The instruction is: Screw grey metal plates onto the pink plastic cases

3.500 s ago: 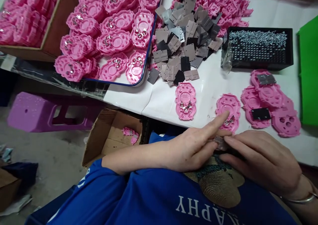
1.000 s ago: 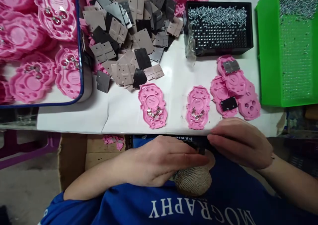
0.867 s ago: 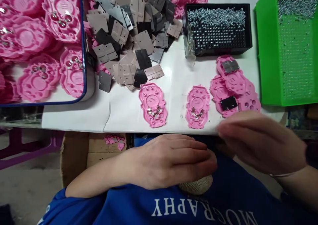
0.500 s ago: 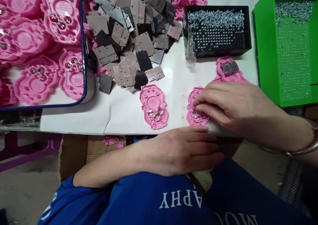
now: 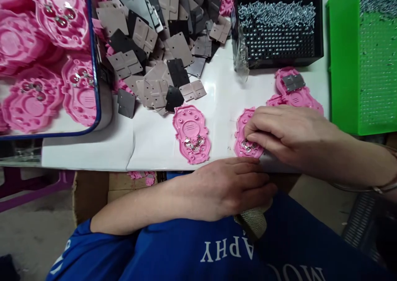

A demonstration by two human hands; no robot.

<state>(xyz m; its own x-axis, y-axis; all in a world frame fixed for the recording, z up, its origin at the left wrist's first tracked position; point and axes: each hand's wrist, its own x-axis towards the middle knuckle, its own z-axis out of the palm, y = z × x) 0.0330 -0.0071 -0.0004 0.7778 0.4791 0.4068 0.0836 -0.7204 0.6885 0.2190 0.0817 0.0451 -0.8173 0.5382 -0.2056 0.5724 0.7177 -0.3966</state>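
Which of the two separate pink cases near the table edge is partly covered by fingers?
The pink case farther right: the right hand covers part of it; the other pink case lies uncovered.

A strip of white table (image 5: 220, 124) lay open between the left pink shell (image 5: 190, 129) and the right pink shell (image 5: 241, 142), leading up beside a black screw box (image 5: 282, 62). Another gap lay between the left shell and a blue-rimmed tray (image 5: 98, 95), below heaped metal plates (image 5: 155, 91). The right hand (image 5: 281, 134) blocked the right shell from above; the left hand (image 5: 234, 186) barred its near side.
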